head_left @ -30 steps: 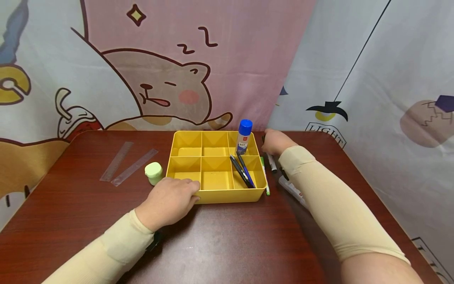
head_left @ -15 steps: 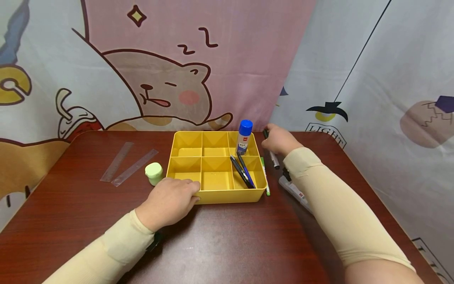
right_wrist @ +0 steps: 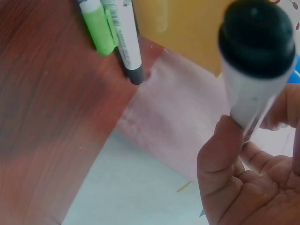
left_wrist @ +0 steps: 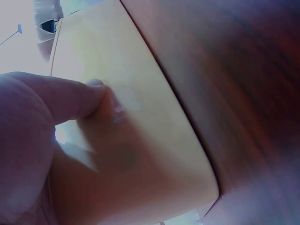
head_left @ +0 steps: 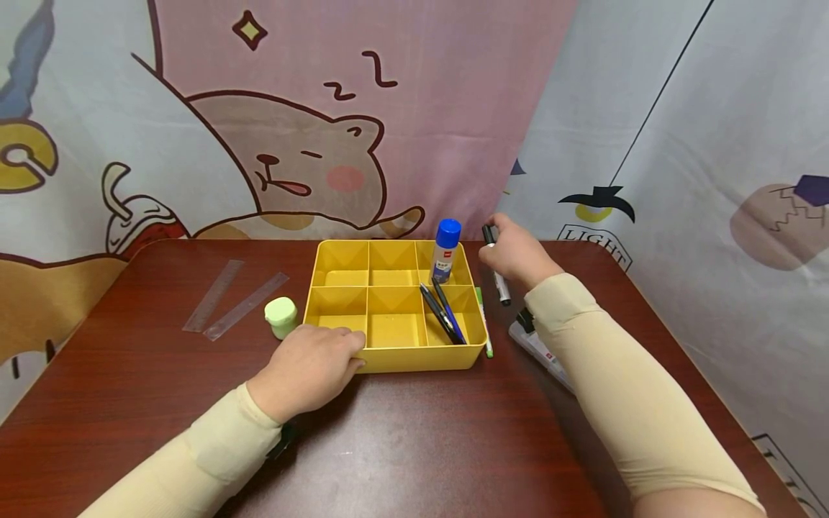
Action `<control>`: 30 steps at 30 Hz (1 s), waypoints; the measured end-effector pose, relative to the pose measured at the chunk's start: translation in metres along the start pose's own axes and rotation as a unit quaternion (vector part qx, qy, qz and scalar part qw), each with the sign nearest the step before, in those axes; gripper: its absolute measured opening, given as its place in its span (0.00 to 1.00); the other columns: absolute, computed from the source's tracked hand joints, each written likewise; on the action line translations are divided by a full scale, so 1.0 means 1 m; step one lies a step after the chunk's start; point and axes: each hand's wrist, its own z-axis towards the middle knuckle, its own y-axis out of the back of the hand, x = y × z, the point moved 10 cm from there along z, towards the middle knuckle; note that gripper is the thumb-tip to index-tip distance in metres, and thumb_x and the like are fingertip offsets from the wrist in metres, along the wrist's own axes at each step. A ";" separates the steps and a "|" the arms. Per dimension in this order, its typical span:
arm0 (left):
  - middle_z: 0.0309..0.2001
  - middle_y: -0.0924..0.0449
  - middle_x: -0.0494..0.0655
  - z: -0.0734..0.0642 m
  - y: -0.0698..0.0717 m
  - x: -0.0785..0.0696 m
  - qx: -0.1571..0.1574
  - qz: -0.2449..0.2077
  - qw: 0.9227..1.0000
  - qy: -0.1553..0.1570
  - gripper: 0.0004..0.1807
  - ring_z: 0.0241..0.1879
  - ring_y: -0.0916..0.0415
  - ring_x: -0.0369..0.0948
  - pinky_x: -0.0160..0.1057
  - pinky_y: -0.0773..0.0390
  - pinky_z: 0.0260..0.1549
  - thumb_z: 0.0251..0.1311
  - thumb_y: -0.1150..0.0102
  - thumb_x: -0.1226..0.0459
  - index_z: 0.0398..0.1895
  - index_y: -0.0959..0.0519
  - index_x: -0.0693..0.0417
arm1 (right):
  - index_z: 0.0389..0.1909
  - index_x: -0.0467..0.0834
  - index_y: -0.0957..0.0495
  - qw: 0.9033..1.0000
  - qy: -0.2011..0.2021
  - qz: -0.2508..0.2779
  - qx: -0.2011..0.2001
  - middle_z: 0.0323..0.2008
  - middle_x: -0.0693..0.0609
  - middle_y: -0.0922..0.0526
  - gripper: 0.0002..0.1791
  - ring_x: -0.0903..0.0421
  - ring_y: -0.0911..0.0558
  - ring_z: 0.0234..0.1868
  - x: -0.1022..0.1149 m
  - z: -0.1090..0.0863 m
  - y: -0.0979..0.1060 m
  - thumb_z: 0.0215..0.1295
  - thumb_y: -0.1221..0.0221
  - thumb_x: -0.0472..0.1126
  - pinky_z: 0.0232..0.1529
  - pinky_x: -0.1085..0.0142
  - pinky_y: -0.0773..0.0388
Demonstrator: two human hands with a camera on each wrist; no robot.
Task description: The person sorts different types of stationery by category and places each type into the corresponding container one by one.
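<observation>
A yellow divided tray stands mid-table. My left hand grips its front left edge; in the left wrist view the thumb lies against the tray's outer wall. Right of the tray, my right hand pinches a white marker with black ends. That marker points its black end at the right wrist camera. A blue-capped glue bottle leans in the back right compartment. Pens, black and blue, lie in the front right one. Beside the tray lies a green-ended marker.
A whitish elongated object lies on the right, partly hidden by my sleeve. Another black-ended marker is next to the green-ended one. On the left are a pale green lidded pot and two clear rulers.
My right hand has risen and shifted slightly right and back toward me, lifting the black-and-white marker, more of which now shows. The left hand and tray have stayed put.
</observation>
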 end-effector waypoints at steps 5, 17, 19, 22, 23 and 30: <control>0.19 0.30 0.38 0.000 0.000 0.000 0.000 0.002 1.000 0.000 0.20 0.18 0.26 0.41 0.40 0.32 0.19 0.52 0.22 0.58 0.23 0.30 0.46 | 0.81 0.48 0.47 1.000 0.005 -0.001 -0.011 0.70 0.37 0.26 0.39 0.44 0.18 0.43 0.003 -0.004 0.003 0.73 0.45 0.44 0.55 0.45 0.18; 0.19 0.31 0.38 0.000 -0.001 0.000 0.003 0.004 1.000 0.000 0.20 0.18 0.26 0.41 0.40 0.32 0.19 0.52 0.22 0.58 0.23 0.30 0.47 | 0.79 0.50 0.44 0.997 0.051 0.019 -0.060 0.39 0.42 0.21 0.35 0.46 0.21 0.30 0.016 -0.019 0.013 0.73 0.46 0.45 0.31 0.58 0.23; 0.19 0.31 0.38 0.000 -0.001 0.000 0.003 0.005 1.000 -0.001 0.20 0.18 0.26 0.41 0.40 0.32 0.19 0.52 0.22 0.58 0.23 0.30 0.47 | 0.78 0.50 0.43 0.996 0.057 0.025 -0.069 0.39 0.42 0.21 0.34 0.46 0.21 0.30 0.020 -0.022 0.014 0.73 0.46 0.45 0.31 0.59 0.23; 0.19 0.31 0.38 0.000 -0.002 0.000 0.003 0.007 1.000 -0.002 0.20 0.18 0.26 0.41 0.40 0.32 0.19 0.52 0.22 0.58 0.23 0.30 0.47 | 0.77 0.50 0.42 0.994 0.063 0.037 -0.081 0.40 0.42 0.21 0.34 0.46 0.21 0.31 0.025 -0.026 0.016 0.72 0.45 0.45 0.31 0.59 0.22; 0.19 0.31 0.38 0.000 -0.002 0.000 0.002 0.007 1.000 -0.002 0.20 0.18 0.26 0.41 0.40 0.32 0.18 0.52 0.22 0.58 0.23 0.30 0.47 | 0.77 0.50 0.42 0.993 0.065 0.040 -0.084 0.41 0.42 0.21 0.34 0.46 0.21 0.32 0.027 -0.028 0.017 0.72 0.45 0.45 0.31 0.59 0.22; 0.19 0.30 0.38 0.000 -0.001 0.000 0.002 0.007 1.000 -0.002 0.20 0.18 0.26 0.41 0.40 0.32 0.19 0.52 0.23 0.58 0.24 0.30 0.47 | 0.75 0.51 0.41 0.990 0.082 0.056 -0.104 0.39 0.43 0.22 0.32 0.46 0.23 0.28 0.040 -0.037 0.020 0.72 0.46 0.43 0.29 0.60 0.23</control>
